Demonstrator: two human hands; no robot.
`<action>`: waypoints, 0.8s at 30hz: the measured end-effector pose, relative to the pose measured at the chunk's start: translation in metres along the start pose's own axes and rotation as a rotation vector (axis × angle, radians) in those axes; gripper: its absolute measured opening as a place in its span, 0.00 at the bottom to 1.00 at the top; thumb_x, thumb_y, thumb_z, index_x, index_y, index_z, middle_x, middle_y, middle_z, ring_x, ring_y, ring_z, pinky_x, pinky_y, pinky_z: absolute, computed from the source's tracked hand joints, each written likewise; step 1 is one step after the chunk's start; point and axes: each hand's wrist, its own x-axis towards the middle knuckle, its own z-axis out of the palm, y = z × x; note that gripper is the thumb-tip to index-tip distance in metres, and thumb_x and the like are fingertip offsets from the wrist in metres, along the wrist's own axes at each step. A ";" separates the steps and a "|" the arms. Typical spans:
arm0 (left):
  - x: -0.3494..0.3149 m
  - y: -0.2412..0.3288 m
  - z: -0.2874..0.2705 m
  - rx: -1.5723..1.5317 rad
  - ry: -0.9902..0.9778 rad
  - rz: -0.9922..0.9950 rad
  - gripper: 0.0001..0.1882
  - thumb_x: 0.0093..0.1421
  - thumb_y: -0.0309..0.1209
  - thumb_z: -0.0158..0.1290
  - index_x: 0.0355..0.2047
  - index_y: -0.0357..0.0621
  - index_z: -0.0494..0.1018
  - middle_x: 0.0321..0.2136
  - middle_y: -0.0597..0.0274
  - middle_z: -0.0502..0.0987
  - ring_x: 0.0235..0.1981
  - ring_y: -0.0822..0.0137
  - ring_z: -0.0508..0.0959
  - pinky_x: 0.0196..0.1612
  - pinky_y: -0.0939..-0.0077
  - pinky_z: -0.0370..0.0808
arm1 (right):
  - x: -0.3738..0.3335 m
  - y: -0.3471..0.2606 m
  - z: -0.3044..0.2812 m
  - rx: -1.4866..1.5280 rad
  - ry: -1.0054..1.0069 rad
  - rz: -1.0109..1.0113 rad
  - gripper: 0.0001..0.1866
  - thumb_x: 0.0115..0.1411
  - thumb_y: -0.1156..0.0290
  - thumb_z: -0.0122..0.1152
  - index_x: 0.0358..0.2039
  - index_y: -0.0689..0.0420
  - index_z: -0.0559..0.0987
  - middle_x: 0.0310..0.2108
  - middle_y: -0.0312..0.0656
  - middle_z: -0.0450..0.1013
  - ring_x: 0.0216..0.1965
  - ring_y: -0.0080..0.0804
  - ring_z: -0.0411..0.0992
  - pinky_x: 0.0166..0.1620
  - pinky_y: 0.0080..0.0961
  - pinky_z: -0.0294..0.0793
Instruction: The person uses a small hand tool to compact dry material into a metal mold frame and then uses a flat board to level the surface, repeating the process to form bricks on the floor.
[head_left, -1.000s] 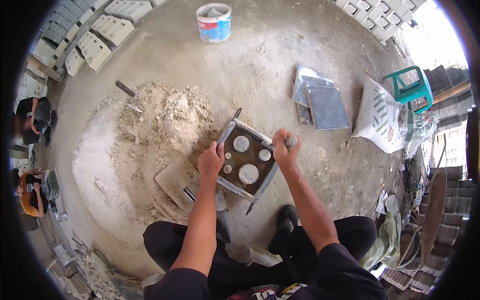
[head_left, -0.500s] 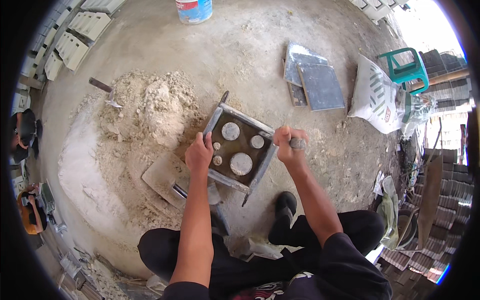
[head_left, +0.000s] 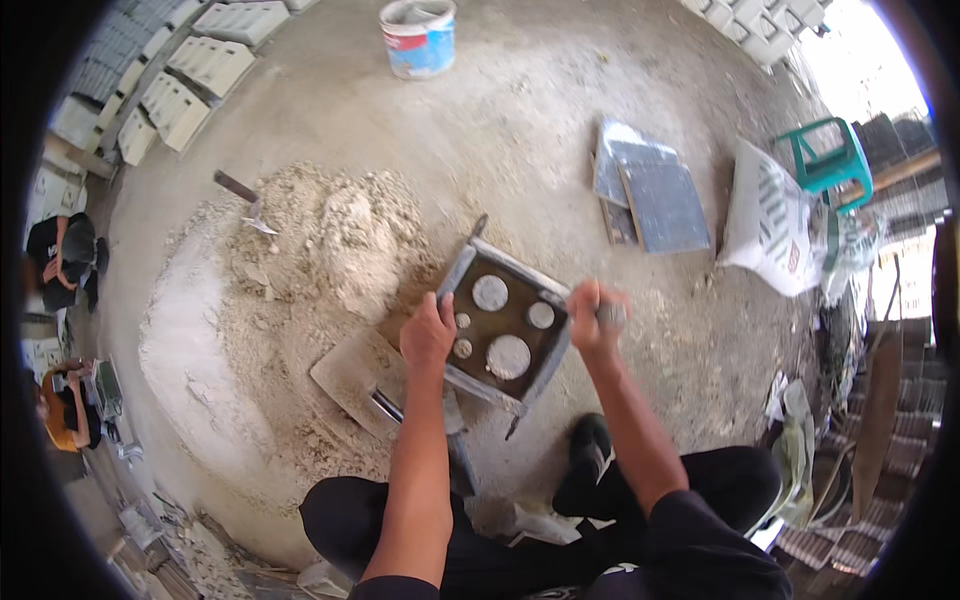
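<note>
A square mould frame with grey, worn edges lies on the ground in front of me. Inside it are several pale round discs, the largest disc near the front and another disc near the back, set in a dark brownish bed. My left hand is closed on the frame's left edge, thumb over the rim. Beside the frame's right corner my right hand makes a fist around a grey, round-ended tool; the rest of that tool is hidden. A flat tan plate lies under my left forearm.
A heap of crumbly pale earth spreads to the left, a hammer-like tool stuck in it. Dark square boards, a white sack and a green stool stand right. A bucket is far off. Two people sit left.
The whole view has shifted, so the scene sits lower and farther right. My right fist is slightly closer to the frame's right corner. My left hand keeps its place on the frame.
</note>
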 end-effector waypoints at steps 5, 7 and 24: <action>-0.004 0.002 -0.001 -0.029 -0.033 -0.015 0.21 0.66 0.50 0.41 0.32 0.45 0.68 0.24 0.45 0.78 0.27 0.43 0.78 0.30 0.49 0.74 | 0.007 -0.002 0.014 0.349 0.104 0.192 0.25 0.68 0.63 0.47 0.13 0.54 0.62 0.10 0.33 0.61 0.12 0.18 0.58 0.16 0.22 0.52; -0.001 0.003 -0.005 -0.027 -0.014 -0.008 0.21 0.66 0.50 0.41 0.31 0.45 0.68 0.23 0.45 0.78 0.26 0.43 0.78 0.29 0.49 0.74 | 0.014 -0.002 0.022 0.442 0.157 0.284 0.24 0.67 0.65 0.49 0.13 0.55 0.64 0.09 0.34 0.61 0.12 0.19 0.58 0.17 0.22 0.54; -0.004 0.011 0.001 -0.035 -0.100 -0.024 0.22 0.66 0.51 0.39 0.33 0.45 0.69 0.24 0.46 0.78 0.29 0.45 0.79 0.32 0.50 0.74 | 0.024 -0.002 0.061 0.358 0.065 0.165 0.22 0.63 0.70 0.55 0.11 0.57 0.65 0.07 0.42 0.58 0.09 0.32 0.58 0.16 0.30 0.55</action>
